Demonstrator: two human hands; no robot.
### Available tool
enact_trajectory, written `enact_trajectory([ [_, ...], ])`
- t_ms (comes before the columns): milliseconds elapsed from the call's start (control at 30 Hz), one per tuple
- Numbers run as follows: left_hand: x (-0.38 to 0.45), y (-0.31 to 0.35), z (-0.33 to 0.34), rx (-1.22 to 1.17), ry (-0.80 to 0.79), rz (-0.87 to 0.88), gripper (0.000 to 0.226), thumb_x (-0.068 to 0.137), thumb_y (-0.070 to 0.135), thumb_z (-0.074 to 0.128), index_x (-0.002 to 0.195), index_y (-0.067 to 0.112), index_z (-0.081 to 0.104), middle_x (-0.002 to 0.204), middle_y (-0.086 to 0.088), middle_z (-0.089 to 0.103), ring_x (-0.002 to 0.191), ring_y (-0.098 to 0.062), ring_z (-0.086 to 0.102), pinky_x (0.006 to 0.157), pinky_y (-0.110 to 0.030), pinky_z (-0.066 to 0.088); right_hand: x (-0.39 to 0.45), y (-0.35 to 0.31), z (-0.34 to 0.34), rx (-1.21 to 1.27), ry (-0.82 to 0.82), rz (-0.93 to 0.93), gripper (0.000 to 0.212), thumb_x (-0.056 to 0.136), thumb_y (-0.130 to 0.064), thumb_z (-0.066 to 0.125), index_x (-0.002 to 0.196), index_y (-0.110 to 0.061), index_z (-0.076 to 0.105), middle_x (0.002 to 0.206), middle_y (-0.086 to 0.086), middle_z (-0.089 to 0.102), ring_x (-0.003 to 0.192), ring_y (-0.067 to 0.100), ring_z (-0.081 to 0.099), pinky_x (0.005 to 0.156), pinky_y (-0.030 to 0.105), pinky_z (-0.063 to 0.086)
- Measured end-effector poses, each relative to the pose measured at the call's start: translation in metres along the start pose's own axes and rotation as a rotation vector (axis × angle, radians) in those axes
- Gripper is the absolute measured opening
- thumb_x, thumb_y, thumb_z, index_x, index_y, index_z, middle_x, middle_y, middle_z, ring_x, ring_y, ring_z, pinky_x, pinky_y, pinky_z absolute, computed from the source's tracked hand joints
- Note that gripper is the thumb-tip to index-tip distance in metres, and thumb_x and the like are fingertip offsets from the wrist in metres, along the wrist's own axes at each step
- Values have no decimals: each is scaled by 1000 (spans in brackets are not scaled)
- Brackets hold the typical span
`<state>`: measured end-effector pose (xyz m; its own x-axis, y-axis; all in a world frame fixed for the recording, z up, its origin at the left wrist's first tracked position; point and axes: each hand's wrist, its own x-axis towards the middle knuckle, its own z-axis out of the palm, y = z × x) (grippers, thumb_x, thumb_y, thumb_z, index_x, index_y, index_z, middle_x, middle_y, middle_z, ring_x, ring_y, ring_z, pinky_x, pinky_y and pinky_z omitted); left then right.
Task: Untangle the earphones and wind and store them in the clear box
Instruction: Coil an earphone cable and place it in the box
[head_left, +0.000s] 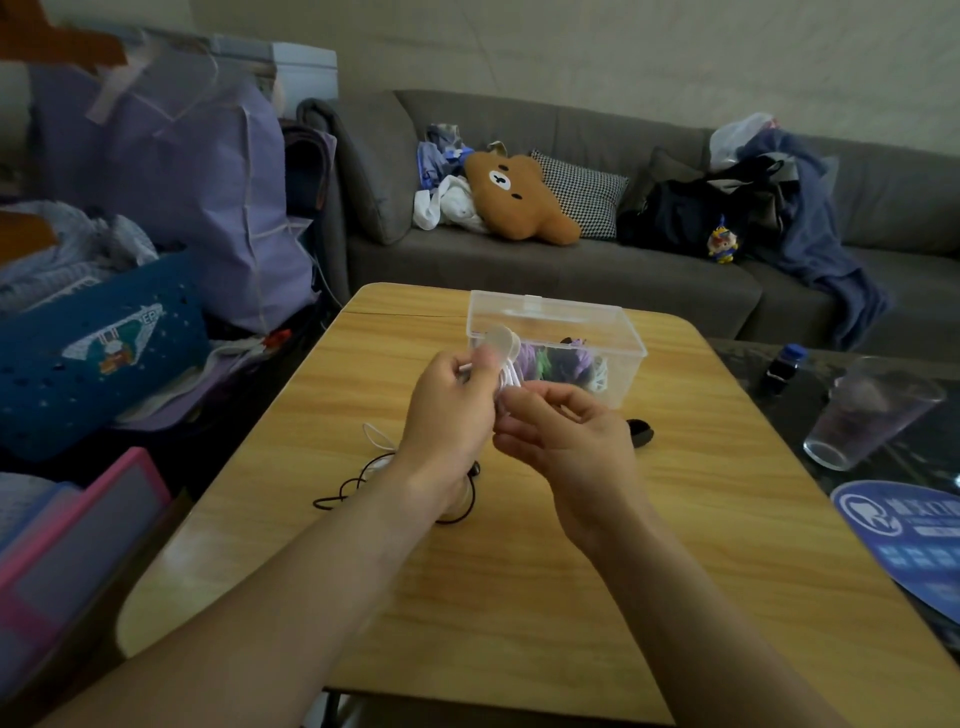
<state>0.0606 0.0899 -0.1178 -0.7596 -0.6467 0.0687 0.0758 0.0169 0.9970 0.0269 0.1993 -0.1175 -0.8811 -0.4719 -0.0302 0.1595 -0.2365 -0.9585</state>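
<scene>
Above the wooden table (519, 571), my left hand (447, 400) grips a coil of white earphone cable (506, 375) together with a pale round winder piece that sticks up above its fingers. My right hand (566, 436) pinches the same white cable just right of the coil. A loose white cable end (376, 435) lies on the table below my left wrist. Black earphones (343, 493) lie tangled there too, partly hidden by my left forearm. The clear box (550, 317) stands open behind my hands, with purple and dark coiled cables inside.
A small black object (640, 430) lies on the table right of my right hand. A clear glass (872, 415), a dark bottle (784, 366) and a blue round fan (904, 540) sit on the dark table at right. A grey sofa with cushions and clothes is behind; bags at left.
</scene>
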Motion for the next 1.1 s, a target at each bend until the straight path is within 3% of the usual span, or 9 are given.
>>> enact_trajectory([
  [100,-1,4,1,-145,-48,-110,53,88,63,56,101,12,66,91,-3,74,85,-14,72,68,-26,56,-2,1,2,-131,-31,-152,19,86,-11,76,98,-1,67,87,17,74,79,30,73,75,37,62],
  [267,4,3,1,-403,-108,-243,60,81,68,61,117,19,65,116,-18,71,108,-35,69,101,-55,50,-3,-1,3,-442,-46,-266,16,87,-17,77,92,-12,61,78,10,71,69,20,72,64,34,63],
  [400,4,0,6,-529,-135,-265,67,89,67,51,132,16,56,123,-20,68,113,-35,67,107,-52,46,-2,-3,2,-663,14,-422,16,88,-23,75,84,-22,59,74,-5,67,71,11,67,60,28,58],
  [500,2,3,9,-594,-127,-282,88,76,76,59,141,17,47,130,-17,64,114,-32,67,104,-50,47,-3,-4,5,-788,38,-475,12,91,-28,67,83,-23,60,74,-9,65,69,7,63,58,20,52],
  [533,3,2,11,-608,-112,-267,89,74,77,61,139,19,47,131,-18,63,114,-32,67,102,-51,49,-2,-3,5,-822,42,-479,11,93,-28,65,85,-23,60,75,-9,65,70,6,62,58,18,50],
  [633,1,3,18,-634,-2,-214,48,93,65,47,125,29,44,125,-18,64,110,-32,68,96,-52,54,-2,-2,7,-894,66,-573,12,96,-25,63,85,-20,62,78,-9,65,74,5,62,63,20,51],
  [800,5,5,18,-763,-130,-306,68,100,59,37,139,4,43,130,-31,59,115,-41,64,96,-55,53,0,-7,7,-707,16,-475,14,96,-32,66,90,-22,60,82,-11,69,77,1,67,63,16,53],
  [933,9,8,18,-746,-124,-250,48,103,42,42,140,11,38,130,-32,58,114,-45,64,96,-62,50,9,-7,0,-502,3,-379,5,99,-22,61,94,-21,63,88,-5,73,83,8,72,74,30,61],
  [1100,7,12,13,-700,-130,-190,35,107,36,36,129,13,49,125,-28,61,112,-37,66,92,-47,54,12,-14,-6,-166,-160,-132,22,101,-20,55,110,-11,74,101,7,76,96,20,73,85,34,60],
])
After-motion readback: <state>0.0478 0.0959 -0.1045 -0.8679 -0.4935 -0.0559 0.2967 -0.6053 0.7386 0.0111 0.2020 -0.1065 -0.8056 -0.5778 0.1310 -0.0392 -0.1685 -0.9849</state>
